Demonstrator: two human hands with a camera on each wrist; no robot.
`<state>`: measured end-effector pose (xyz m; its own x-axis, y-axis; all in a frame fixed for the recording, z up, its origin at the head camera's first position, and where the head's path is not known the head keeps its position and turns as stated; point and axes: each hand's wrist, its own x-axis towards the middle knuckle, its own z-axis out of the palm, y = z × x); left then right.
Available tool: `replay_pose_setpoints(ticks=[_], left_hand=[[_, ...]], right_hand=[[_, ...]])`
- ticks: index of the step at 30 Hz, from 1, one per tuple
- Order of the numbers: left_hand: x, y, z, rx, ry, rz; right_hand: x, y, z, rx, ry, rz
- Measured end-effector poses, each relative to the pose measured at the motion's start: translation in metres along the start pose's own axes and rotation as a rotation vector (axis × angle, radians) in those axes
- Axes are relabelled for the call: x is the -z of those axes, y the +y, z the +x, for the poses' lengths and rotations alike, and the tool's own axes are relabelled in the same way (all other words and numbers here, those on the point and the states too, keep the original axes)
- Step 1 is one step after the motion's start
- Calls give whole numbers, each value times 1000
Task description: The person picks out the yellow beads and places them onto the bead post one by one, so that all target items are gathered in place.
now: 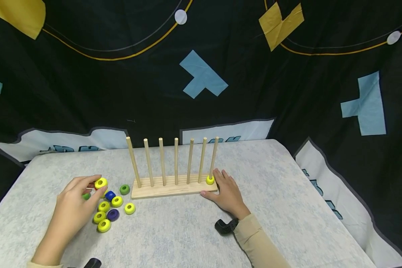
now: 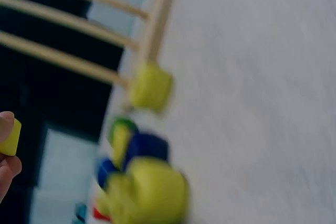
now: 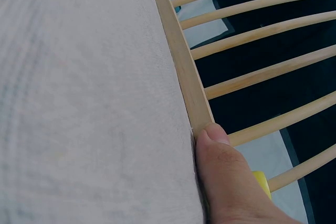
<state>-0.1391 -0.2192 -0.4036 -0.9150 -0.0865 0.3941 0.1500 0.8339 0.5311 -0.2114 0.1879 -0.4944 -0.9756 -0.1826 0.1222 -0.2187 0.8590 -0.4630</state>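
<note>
My left hand pinches a yellow ring bead between thumb and fingertips, raised over the loose beads at the left. In the left wrist view the same bead shows at the left edge between the fingertips. My right hand grips the right end of a wooden peg rack, thumb along the front edge and fingers around the far side. Several upright pegs stand in a row on its base. One yellow bead sits at the bottom of the rightmost peg; the other pegs are bare.
Several loose beads lie left of the rack: yellow ones such as this front bead, a green bead, a blue bead and a purple bead. A pale cloth-covered table carries everything. Dark decorated fabric hangs behind.
</note>
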Motion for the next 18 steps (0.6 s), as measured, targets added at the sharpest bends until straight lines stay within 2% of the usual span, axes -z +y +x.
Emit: replay_pose_setpoints(ticks=[7, 12, 15, 18], left_hand=[[9, 49, 7, -130, 95, -99], [10, 84, 17, -276, 148, -164], [7, 105, 25, -369, 152, -200], [2, 125, 33, -431, 126, -215]], right_hand=[[0, 0, 0, 8, -1, 3], [-1, 0, 1, 10, 3, -4], [-1, 1, 1, 7, 3, -7], [-1, 1, 0, 4, 2, -5]])
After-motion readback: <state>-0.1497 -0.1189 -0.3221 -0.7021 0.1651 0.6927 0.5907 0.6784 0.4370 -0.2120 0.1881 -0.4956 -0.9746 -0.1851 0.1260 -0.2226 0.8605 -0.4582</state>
